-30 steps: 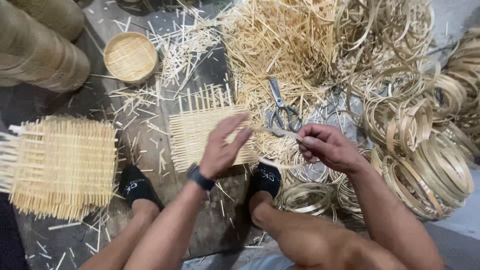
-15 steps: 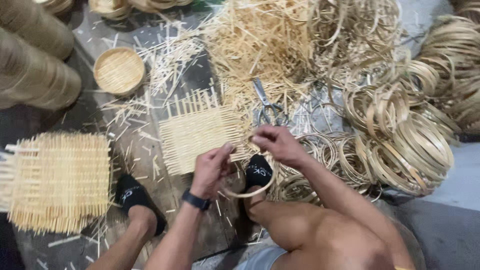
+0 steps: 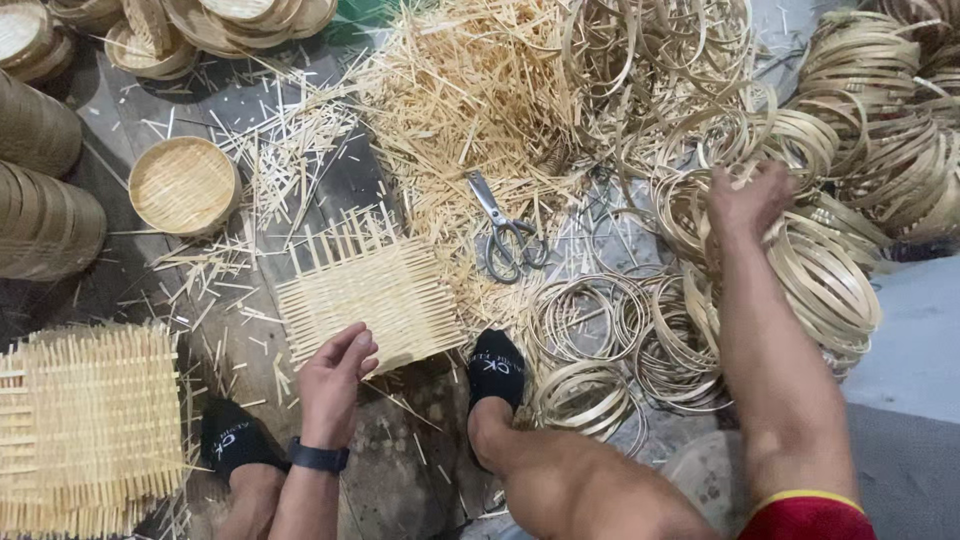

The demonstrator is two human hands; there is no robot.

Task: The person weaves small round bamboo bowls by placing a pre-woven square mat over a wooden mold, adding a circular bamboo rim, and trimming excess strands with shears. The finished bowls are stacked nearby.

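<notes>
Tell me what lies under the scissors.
The scissors lie on loose bamboo slivers at the pile's edge, handles over thin rings. The floor beneath is covered by them.

Head-worn camera, single view, looking steeply down from above the seated person's knees onto the floor. The view is facing forward and downward, taking in the left hand (image 3: 335,385) and the right hand (image 3: 748,200) at arm's length. The woven bamboo mat (image 3: 370,290) is lying near centre, the scissors (image 3: 507,228) beyond it, and bamboo rings (image 3: 820,270) at right.
</notes>
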